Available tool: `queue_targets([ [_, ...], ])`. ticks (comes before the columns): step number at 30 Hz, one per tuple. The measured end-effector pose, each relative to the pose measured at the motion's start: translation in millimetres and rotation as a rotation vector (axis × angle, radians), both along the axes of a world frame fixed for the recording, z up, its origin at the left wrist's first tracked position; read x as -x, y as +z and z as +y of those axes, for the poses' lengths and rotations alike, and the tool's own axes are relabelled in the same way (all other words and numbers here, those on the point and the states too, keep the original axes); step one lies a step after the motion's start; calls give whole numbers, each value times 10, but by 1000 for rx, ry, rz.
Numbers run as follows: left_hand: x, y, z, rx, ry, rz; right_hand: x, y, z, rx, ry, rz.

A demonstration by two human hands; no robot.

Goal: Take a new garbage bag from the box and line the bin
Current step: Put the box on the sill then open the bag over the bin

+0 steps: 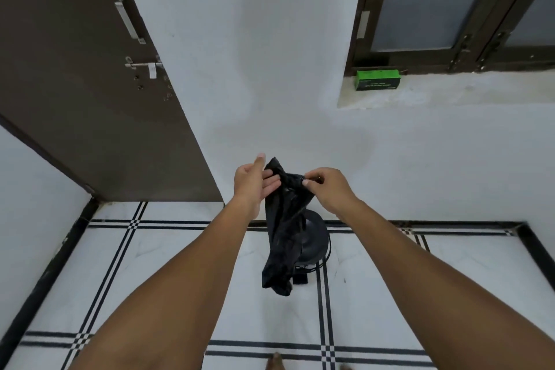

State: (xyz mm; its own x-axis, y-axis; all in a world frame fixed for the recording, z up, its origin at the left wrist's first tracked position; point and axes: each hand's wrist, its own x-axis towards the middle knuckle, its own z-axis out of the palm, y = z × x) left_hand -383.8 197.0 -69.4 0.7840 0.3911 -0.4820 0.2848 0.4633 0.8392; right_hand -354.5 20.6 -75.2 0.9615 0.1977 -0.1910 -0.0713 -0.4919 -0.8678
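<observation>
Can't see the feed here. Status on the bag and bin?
Both hands on bag: left hand holds top edge, right hand pinches it. Bag bunched, hanging over bin, not in yet. Box on sill. Nothing in the way.

No readable text anywhere. Small green rectangular cardboard box [377, 80] on the white window ledge [450, 90] has dark print on its front, too small and blurred to make out. White tag [152, 70] on the brown door's bolt: blank or illegible.

One bag [283, 225], one box [377, 80], one bin [313, 237]
</observation>
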Motion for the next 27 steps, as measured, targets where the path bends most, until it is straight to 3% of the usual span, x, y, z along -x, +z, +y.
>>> queue_targets([
  [6,76,-189,-213,-308,-302,126,-36,-90,66,-50,-125,33],
  [10,13,-292,-217,-152,-321,182,-62,-139,62,-69,-143,52],
  [14,-42,-324,-206,-239,-329,193,-175,-171,-32,-133,-398,59],
  [17,-87,-332,-204,-330,-311,234,-301,-183,-137,-324,-569,208],
  [22,-136,-281,-200,-348,-347,330,-435,-148,-247,-656,-646,419],
  [25,-186,-306,-236,-499,-403,327,-461,-153,-265,-528,-608,387],
  [27,-215,-294,-265,-604,-295,211,-456,-143,-246,-435,-547,349],
])
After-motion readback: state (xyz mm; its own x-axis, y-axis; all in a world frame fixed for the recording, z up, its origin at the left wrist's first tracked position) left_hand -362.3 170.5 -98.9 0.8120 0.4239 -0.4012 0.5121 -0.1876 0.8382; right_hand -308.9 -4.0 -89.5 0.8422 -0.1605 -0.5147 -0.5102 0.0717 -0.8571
